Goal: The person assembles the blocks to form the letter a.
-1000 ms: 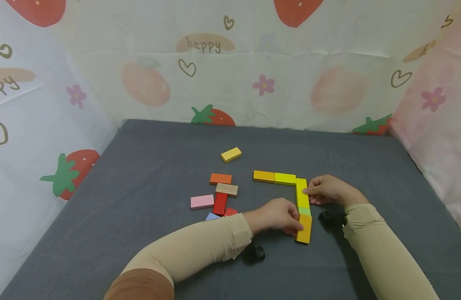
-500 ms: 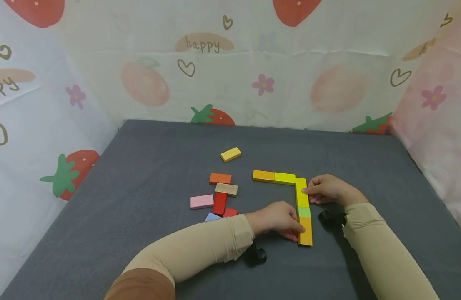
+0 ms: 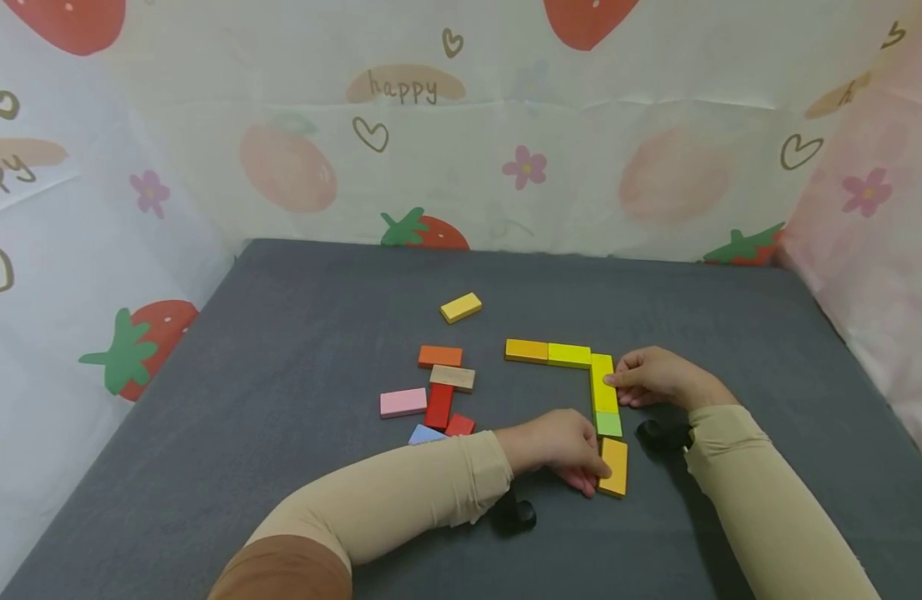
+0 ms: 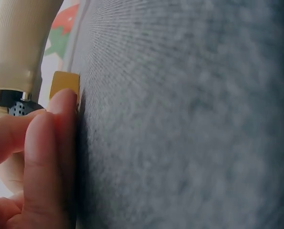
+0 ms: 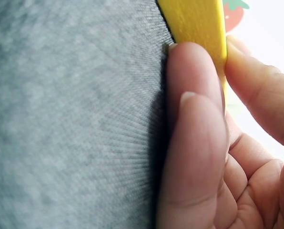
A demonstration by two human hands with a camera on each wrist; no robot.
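My left hand (image 3: 560, 446) holds an orange-yellow wooden block (image 3: 615, 467) by its left side, thumb on its top. In the left wrist view, part of that block (image 4: 63, 85) shows beyond the fingers (image 4: 42, 148). A narrow gap separates it from a light green block (image 3: 608, 424). Farther back, my right hand (image 3: 659, 379) pinches the right edge of a yellow block (image 3: 603, 383), thumb on top and fingertips against its side. The right wrist view shows this block (image 5: 199, 24) close up. A bright yellow block (image 3: 569, 356) and an orange one (image 3: 527, 350) continue the row leftward.
Left of the row lie an orange-red block (image 3: 440, 357), a plain wood block (image 3: 453, 378), a pink block (image 3: 403, 403), red blocks (image 3: 439, 407) and a blue block (image 3: 426, 434), partly behind my left sleeve. A lone yellow block (image 3: 461, 307) lies farther back on the dark grey cloth (image 3: 318, 333).
My left hand has drawn the orange-yellow block toward me and slightly right. It now lies apart from the green block, more of which shows. My right hand stays in place.
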